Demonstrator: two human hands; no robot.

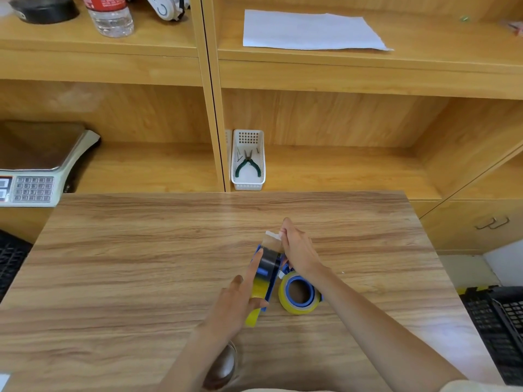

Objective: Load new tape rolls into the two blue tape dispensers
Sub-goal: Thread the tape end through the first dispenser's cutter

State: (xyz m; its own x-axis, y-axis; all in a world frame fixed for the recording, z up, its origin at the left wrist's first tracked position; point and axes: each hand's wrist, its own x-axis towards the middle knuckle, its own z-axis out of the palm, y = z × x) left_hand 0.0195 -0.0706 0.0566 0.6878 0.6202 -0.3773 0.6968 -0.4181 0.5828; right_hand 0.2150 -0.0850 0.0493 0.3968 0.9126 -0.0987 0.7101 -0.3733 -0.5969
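**Tape dispenser standing on edge near the table's middle**

Tape dispenser [267, 274], blue, is sitting on the wooden table [141, 264] a little right of centre, its long axis running near to far, the black roller end pointing away from you and the yellowish tape roll [256, 295] at the near end. Your left hand [240, 301] is bracing its left side, forefinger lying straight along the frame and thumb curling round the roll. Your right hand [297, 250] is pinching the free tape end [272, 240], drawing it out past the far end. Just right, a second dispenser [298, 292] is lying flat, its roll's core facing up.

No writing on either dispenser is legible. Farther off, a white basket [249, 182] is holding green-handled pliers [247, 164]; a scale [34, 171] is sitting at the left.
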